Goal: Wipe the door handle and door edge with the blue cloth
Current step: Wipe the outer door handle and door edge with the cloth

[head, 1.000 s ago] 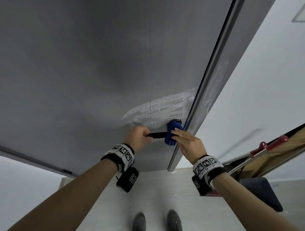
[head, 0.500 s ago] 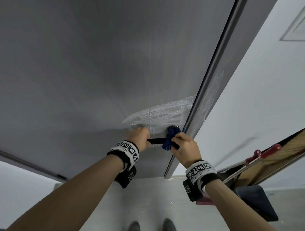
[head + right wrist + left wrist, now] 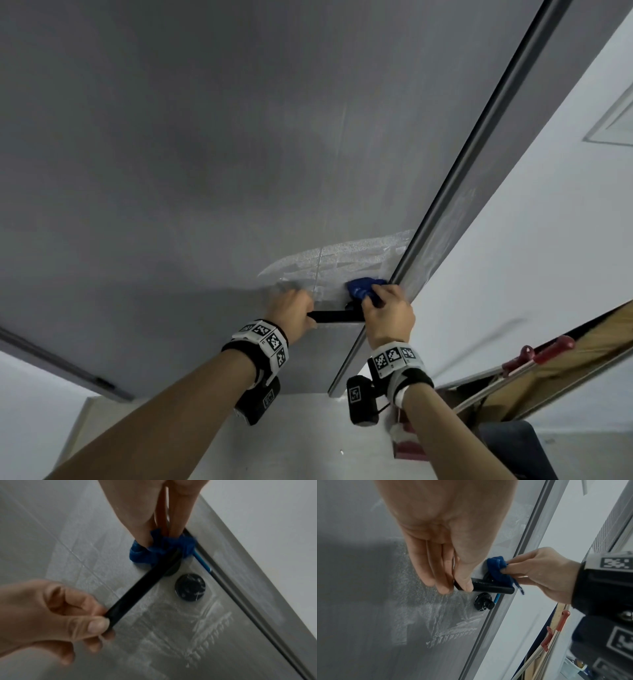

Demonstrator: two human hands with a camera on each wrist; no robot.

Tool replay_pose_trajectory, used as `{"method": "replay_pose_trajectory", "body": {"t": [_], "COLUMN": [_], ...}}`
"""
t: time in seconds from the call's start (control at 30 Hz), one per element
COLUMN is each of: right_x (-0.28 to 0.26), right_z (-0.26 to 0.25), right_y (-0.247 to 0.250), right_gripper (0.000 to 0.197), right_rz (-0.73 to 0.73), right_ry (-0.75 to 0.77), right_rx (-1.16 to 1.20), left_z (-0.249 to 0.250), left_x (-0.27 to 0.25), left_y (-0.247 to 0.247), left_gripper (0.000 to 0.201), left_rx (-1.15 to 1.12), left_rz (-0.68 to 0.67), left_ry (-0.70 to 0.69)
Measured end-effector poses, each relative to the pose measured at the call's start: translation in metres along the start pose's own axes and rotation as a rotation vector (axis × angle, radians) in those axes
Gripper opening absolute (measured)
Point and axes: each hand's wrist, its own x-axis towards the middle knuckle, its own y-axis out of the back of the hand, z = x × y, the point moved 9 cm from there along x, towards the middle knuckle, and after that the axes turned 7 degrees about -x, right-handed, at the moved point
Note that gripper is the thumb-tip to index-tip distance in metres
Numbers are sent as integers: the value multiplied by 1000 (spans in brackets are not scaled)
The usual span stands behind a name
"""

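A black lever door handle juts from the grey door. My left hand pinches the handle's free end between thumb and fingers. My right hand grips the bunched blue cloth and presses it on the handle's round base, next to the door edge. A round black lock knob sits below the handle.
Scuffed protective film covers the door around the handle. A white wall lies beyond the door edge. Red-handled poles and a wooden board lean at the lower right. The floor is pale.
My right hand has moved the cloth from over the handle bar up onto the handle's base by the door edge. The left hand keeps its pinch on the handle's end.
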Motion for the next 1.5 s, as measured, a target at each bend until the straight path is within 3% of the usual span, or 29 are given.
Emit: {"method": "replay_pose_trajectory", "body": {"t": [0.23,0.33,0.5,0.73,0.87,0.97,1.17,1.4,1.5], "right_x": [-21,-32,-27,-7,-8,-16,-39,-39,-34], "right_z": [-13,-40,-48,4,39,64,78,87,91], "right_y": [-11,-23,-21,5,-9,-34,-77,-86,-66], "right_gripper": [26,25,34,21,12,19,24,9,11], "right_rz": [97,68,2,183,107,-20,-71,-189,-44], "right_ry": [307,509,666,184,-176,-391,-863,-1043,-923], "right_rx": [-116,-212,-271,47,174,310,1085,1157,1076], "left_z": [-4,-4,-6,-6,-7,-11,-13,-8,-9], "left_x": [5,5,3,5,6,9,12,15,16], "left_y": [-5,-5,-6,-5,-8,-12,-19,-17,-18], "left_gripper": [12,12,15,16,21,25,15,16,25], "left_rx": [-14,-16,-55,-62,-63,-68,-58,89,166], "left_rz": [7,5,-15,-5,-18,-14,-11,30,32], "left_ry": [-44,-42,-26,-32,-27,-16,-48,-147,-166]}}
